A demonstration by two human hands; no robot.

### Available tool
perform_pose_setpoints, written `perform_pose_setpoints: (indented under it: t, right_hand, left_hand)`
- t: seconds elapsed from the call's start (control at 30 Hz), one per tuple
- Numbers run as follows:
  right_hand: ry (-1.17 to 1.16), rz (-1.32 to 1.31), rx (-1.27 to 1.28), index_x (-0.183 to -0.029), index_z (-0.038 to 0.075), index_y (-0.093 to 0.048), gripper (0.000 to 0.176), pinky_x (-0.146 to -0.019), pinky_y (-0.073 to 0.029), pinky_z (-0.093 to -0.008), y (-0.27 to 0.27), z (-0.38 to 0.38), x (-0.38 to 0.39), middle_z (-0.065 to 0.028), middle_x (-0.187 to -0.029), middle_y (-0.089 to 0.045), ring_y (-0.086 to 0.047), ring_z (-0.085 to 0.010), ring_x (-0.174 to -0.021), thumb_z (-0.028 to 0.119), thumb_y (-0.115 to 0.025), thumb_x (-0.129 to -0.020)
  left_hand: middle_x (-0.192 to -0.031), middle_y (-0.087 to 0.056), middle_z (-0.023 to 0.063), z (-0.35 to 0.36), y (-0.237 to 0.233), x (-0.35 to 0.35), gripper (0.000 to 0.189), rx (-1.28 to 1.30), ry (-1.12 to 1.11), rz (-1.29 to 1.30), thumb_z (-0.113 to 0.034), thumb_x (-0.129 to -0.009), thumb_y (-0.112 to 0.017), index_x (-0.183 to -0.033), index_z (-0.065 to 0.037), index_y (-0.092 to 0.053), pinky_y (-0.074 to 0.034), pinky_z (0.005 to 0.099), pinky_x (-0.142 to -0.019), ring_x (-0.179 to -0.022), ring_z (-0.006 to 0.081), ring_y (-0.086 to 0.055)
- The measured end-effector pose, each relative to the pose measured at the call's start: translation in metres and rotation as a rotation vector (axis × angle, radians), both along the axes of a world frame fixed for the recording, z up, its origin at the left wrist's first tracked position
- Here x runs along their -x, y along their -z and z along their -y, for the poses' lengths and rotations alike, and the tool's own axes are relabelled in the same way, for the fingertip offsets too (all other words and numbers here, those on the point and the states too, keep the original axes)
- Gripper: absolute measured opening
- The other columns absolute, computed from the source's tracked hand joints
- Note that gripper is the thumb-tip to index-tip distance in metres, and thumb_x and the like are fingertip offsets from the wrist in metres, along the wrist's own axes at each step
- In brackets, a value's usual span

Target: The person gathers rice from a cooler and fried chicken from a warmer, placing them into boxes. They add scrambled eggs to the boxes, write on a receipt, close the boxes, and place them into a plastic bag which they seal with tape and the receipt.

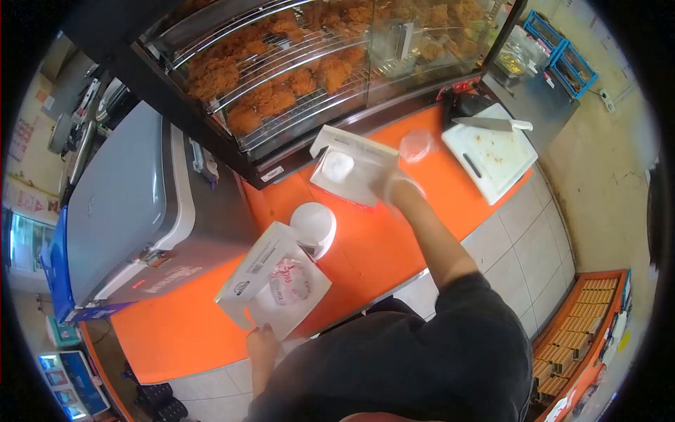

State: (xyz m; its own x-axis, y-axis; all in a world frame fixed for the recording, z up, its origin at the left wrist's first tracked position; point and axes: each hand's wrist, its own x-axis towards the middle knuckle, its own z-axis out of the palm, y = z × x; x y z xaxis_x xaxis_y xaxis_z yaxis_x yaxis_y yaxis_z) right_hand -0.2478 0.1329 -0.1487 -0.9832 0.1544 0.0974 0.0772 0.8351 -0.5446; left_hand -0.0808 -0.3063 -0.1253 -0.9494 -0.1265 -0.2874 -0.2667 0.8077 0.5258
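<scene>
the left hand (263,343) pinches the edge of an open white cardboard box (247,276), before the black-framed glass cabinet (376,117); likely light and bendable, firmest at corners. nearer the cabinet, the right hand (401,190) is blurred; its grip can't be told.

Grey cooler (119,197) standing at left; knife (491,124) lying on white cutting board (493,156), right; blue baskets (560,51) at far right.

The counter (358,243) is plain bright orange.
</scene>
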Motion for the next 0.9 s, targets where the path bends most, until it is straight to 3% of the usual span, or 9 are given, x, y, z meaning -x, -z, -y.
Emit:
perform_pose_setpoints:
  t: [0.07,0.1,0.3,0.47,0.53,0.6,0.67,0.73,0.9]
  right_hand:
    - [0.315,0.864,-0.032,-0.127,0.011,-0.047,0.052,-0.089,-0.043,-0.0391,-0.050,0.002,-0.017,-0.0183,-0.106,-0.062,-0.059,-0.0299,-0.101,0.033,-0.056,-0.081]
    - [0.334,0.963,0.092,-0.128,0.011,-0.047,0.050,-0.089,-0.044,-0.0407,-0.041,0.003,-0.015,-0.0177,-0.106,-0.062,-0.059,-0.0293,-0.100,0.034,-0.053,-0.084]
    - [-0.114,0.828,-0.231,-0.097,0.011,-0.065,0.026,-0.076,-0.050,-0.0347,0.014,-0.019,-0.026,-0.0112,-0.091,-0.066,-0.063,-0.0226,-0.088,0.027,-0.061,-0.077]
    - [-0.355,0.413,-0.375,-0.077,0.006,-0.069,0.020,-0.061,-0.051,-0.0379,-0.009,-0.109,-0.190,-0.0135,-0.078,-0.066,-0.064,-0.0267,-0.069,0.024,-0.067,-0.069]
    - [-0.183,0.580,-0.016,-0.079,0.003,-0.067,0.017,-0.059,-0.051,-0.0369,-0.101,-0.163,-0.290,-0.0147,-0.074,-0.065,-0.064,-0.0247,-0.065,0.019,-0.063,-0.073]
    - [0.319,0.560,0.675,-0.079,-0.006,-0.063,0.024,-0.053,-0.053,-0.0327,-0.164,-0.219,-0.383,-0.0143,-0.068,-0.064,-0.064,-0.0220,-0.058,0.016,-0.056,-0.081]
    - [0.386,0.473,0.713,-0.083,-0.008,-0.060,0.026,-0.049,-0.052,-0.0319,-0.190,-0.294,-0.475,-0.0155,-0.066,-0.063,-0.065,-0.0221,-0.059,0.017,-0.052,-0.084]
    - [0.478,0.380,0.675,-0.087,-0.011,-0.057,0.028,-0.049,-0.053,-0.0327,-0.204,-0.365,-0.554,-0.0171,-0.066,-0.063,-0.065,-0.0242,-0.057,0.017,-0.051,-0.086]
    - [0.827,0.311,0.641,-0.090,-0.014,-0.051,0.025,-0.045,-0.052,-0.0344,-0.194,-0.514,-0.571,-0.0208,-0.071,-0.062,-0.064,-0.0274,-0.056,0.011,-0.050,-0.086]
  left_hand:
    - [-0.071,-0.058,0.0312,-0.002,-0.008,0.006,0.035,-0.003,0.009,-0.036,-0.020,-0.080,-0.050,-0.073,0.014,-0.057,-0.045,0.0464,-0.065,-0.070,0.0441,-0.059]
    - [-0.071,-0.058,0.0313,-0.003,-0.012,0.009,0.034,-0.004,0.023,-0.050,-0.019,-0.080,-0.049,-0.074,0.014,-0.058,-0.045,0.0459,-0.066,-0.070,0.0441,-0.059]
    - [-0.074,-0.060,0.0285,-0.046,-0.071,0.035,0.033,-0.015,0.104,-0.095,-0.018,-0.080,-0.049,-0.078,0.013,-0.058,-0.046,0.0431,-0.064,-0.068,0.0380,-0.062]
    - [-0.084,-0.060,0.0252,-0.070,-0.132,0.012,0.036,0.142,0.097,-0.181,-0.025,-0.080,-0.055,-0.093,0.009,-0.058,-0.043,0.0423,-0.072,-0.077,0.0361,-0.058]
    - [-0.082,-0.060,0.0237,-0.021,-0.140,0.017,0.038,0.749,0.887,-0.508,-0.026,-0.079,-0.057,-0.091,0.009,-0.058,-0.044,0.0416,-0.069,-0.073,0.0338,-0.058]
    - [-0.077,-0.062,0.0240,-0.182,-0.264,-0.056,0.036,0.225,0.406,-0.171,-0.022,-0.079,-0.051,-0.088,0.012,-0.058,-0.046,0.0417,-0.065,-0.069,0.0337,-0.061]
    - [-0.080,-0.064,0.0161,-0.262,-0.282,-0.087,0.034,-0.318,0.431,-0.154,-0.022,-0.078,-0.052,-0.092,0.008,-0.059,-0.048,0.0357,-0.065,-0.069,0.0248,-0.061]
    - [-0.080,-0.063,0.0127,-0.365,-0.311,-0.123,0.035,-0.203,0.253,-0.028,-0.022,-0.076,-0.054,-0.093,0.008,-0.059,-0.047,0.0325,-0.061,-0.066,0.0210,-0.060]
    - [-0.085,-0.062,0.0111,-0.518,-0.173,0.015,0.035,-0.310,0.634,0.079,-0.028,-0.076,-0.055,-0.097,-0.001,-0.062,-0.039,0.0333,-0.081,-0.099,0.0193,-0.050]
